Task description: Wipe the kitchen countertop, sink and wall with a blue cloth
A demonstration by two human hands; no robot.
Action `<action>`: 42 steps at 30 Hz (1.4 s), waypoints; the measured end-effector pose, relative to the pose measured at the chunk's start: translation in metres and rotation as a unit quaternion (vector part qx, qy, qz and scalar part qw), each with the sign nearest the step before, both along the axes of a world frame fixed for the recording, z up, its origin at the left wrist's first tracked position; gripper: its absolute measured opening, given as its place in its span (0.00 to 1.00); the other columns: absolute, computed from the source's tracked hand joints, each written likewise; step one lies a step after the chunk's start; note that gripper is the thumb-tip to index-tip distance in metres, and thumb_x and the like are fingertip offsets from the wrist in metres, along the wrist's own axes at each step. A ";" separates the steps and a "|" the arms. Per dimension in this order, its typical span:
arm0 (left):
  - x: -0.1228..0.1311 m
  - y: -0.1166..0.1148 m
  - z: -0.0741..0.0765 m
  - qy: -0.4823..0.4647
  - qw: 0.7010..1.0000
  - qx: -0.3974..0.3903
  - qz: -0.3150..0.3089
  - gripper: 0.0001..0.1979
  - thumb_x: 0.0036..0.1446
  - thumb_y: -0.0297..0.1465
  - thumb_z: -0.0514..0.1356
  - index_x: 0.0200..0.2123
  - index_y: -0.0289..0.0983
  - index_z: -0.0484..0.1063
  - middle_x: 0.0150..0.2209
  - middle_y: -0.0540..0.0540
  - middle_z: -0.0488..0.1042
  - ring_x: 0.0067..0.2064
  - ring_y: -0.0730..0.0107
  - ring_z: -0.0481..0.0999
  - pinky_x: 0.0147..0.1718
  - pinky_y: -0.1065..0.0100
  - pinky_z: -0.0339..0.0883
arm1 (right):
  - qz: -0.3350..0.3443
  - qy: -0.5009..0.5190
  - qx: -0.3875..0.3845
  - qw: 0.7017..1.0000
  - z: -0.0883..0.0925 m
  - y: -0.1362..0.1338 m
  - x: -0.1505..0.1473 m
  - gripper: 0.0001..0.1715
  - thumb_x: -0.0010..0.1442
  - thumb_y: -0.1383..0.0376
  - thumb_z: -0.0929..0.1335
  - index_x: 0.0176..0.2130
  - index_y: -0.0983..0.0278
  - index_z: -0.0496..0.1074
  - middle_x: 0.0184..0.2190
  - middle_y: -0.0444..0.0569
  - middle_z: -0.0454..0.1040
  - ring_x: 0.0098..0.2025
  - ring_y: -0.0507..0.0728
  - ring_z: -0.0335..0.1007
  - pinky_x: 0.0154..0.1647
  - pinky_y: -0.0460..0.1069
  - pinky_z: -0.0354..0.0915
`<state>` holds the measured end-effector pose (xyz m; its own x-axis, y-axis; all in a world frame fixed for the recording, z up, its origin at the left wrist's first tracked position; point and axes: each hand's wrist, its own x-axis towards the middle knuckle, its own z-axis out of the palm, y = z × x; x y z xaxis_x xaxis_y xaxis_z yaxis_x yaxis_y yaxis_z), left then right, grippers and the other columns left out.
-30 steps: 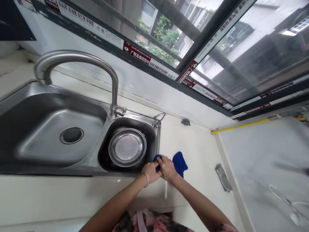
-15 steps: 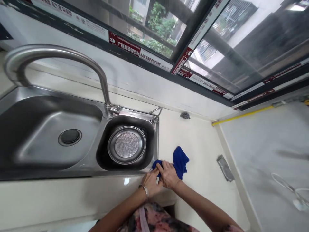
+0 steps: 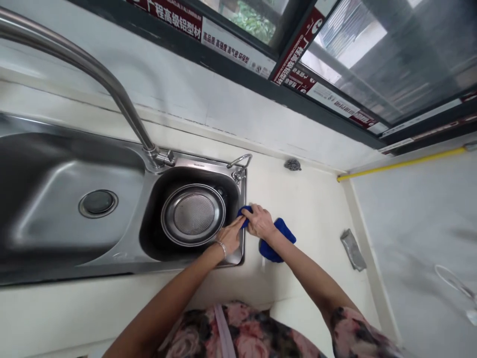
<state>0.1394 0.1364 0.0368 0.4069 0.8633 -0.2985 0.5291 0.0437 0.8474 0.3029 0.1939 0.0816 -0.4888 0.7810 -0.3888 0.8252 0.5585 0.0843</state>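
Cream-coloured countertop (image 3: 309, 209), smooth, below a dark-framed window (image 3: 223, 52) with red and white printed labels.
Stainless-steel double-bowl sink (image 3: 130, 256), set into the countertop; tall curved metal faucet (image 3: 108, 79) at its back edge.
Round perforated stainless-steel basin (image 3: 194, 214), lying in the smaller bowl.
Dark blue soft cloth (image 3: 278, 242), bunched: one part at the sink's right rim beneath my fingers, another on the countertop beside my right wrist; my hand hides any join.
My right hand (image 3: 260, 221): fingers curled closed over the cloth at the rim, holding it.
My left hand (image 3: 229, 236), silver bracelet (image 3: 222, 248) at the wrist: fingers fairly straight, tips meeting the cloth and right fingers; whether they grip, I cannot tell.
Dark grey scouring pad (image 3: 292, 164), near the wall.
Flat grey oblong item (image 3: 353, 250), far right on the countertop.
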 end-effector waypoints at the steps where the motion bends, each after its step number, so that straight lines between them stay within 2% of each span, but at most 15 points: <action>1: -0.001 0.007 0.000 0.007 1.000 0.007 0.000 0.40 0.55 0.17 0.50 0.71 0.41 0.54 0.72 0.48 0.56 0.68 0.65 0.63 0.68 0.64 0.58 | -0.007 -0.004 0.006 1.000 0.000 0.006 -0.001 0.29 0.61 0.64 0.65 0.61 0.57 0.67 0.54 0.59 0.67 0.51 0.64 0.62 0.47 0.54 0.62; 3: -0.002 0.016 -0.001 0.020 1.000 0.015 0.001 0.40 0.55 0.17 0.51 0.71 0.43 0.54 0.72 0.49 0.56 0.67 0.62 0.65 0.67 0.63 0.60 | -0.019 -0.010 0.016 1.000 -0.002 0.010 -0.002 0.29 0.61 0.64 0.65 0.62 0.57 0.67 0.54 0.59 0.67 0.51 0.64 0.62 0.47 0.54 0.62; 6: -0.005 0.017 -0.004 0.021 0.999 0.023 -0.008 0.39 0.55 0.17 0.52 0.70 0.44 0.57 0.71 0.49 0.57 0.67 0.61 0.65 0.67 0.60 0.60 | -0.024 -0.009 0.027 0.999 -0.005 0.003 -0.002 0.30 0.63 0.64 0.65 0.64 0.60 0.65 0.53 0.60 0.68 0.52 0.65 0.62 0.48 0.54 0.61; 10: -0.013 0.005 -0.006 0.003 0.999 0.028 -0.028 0.38 0.54 0.17 0.53 0.67 0.44 0.62 0.69 0.49 0.62 0.66 0.62 0.67 0.67 0.60 0.61 | -0.014 -0.006 0.018 1.000 -0.007 -0.020 -0.001 0.28 0.63 0.65 0.65 0.62 0.62 0.67 0.49 0.60 0.69 0.50 0.65 0.62 0.48 0.55 0.60; 18: -0.022 -0.023 0.000 -0.011 0.998 0.021 -0.065 0.36 0.52 0.16 0.53 0.63 0.44 0.68 0.66 0.48 0.68 0.64 0.61 0.70 0.65 0.60 0.63 | -0.013 -0.003 0.007 1.000 -0.007 -0.066 0.002 0.30 0.61 0.66 0.66 0.62 0.62 0.67 0.49 0.60 0.69 0.49 0.65 0.63 0.48 0.56 0.58; 23: -0.026 -0.038 -0.004 0.011 0.992 0.019 -0.122 0.32 0.55 0.19 0.55 0.61 0.48 0.71 0.63 0.51 0.71 0.61 0.57 0.73 0.61 0.57 0.68 | -0.015 -0.004 0.000 1.000 -0.009 -0.098 0.004 0.31 0.59 0.66 0.67 0.62 0.62 0.68 0.50 0.61 0.70 0.50 0.66 0.64 0.49 0.56 0.59; 28: -0.028 -0.048 -0.001 0.037 0.983 0.040 -0.175 0.32 0.57 0.19 0.53 0.58 0.56 0.72 0.63 0.57 0.72 0.60 0.57 0.75 0.57 0.56 0.71 | -0.025 -0.012 -0.005 1.000 -0.010 -0.124 0.003 0.32 0.57 0.65 0.68 0.61 0.64 0.69 0.51 0.62 0.71 0.51 0.67 0.65 0.48 0.57 0.60; 34: -0.028 -0.053 0.003 0.068 0.973 0.071 -0.207 0.30 0.57 0.19 0.51 0.57 0.52 0.74 0.62 0.55 0.72 0.57 0.57 0.77 0.52 0.60 0.73 | -0.080 -0.006 -0.006 0.997 -0.009 -0.146 -0.010 0.30 0.57 0.67 0.66 0.59 0.67 0.69 0.46 0.61 0.72 0.49 0.66 0.67 0.46 0.56 0.63; 42: -0.028 -0.046 0.007 0.077 0.968 0.076 -0.228 0.26 0.58 0.20 0.51 0.52 0.48 0.77 0.58 0.50 0.77 0.55 0.53 0.78 0.50 0.58 0.72 | -0.174 0.022 -0.026 0.984 -0.005 -0.155 -0.026 0.31 0.53 0.68 0.66 0.57 0.67 0.70 0.49 0.60 0.72 0.50 0.65 0.69 0.50 0.55 0.66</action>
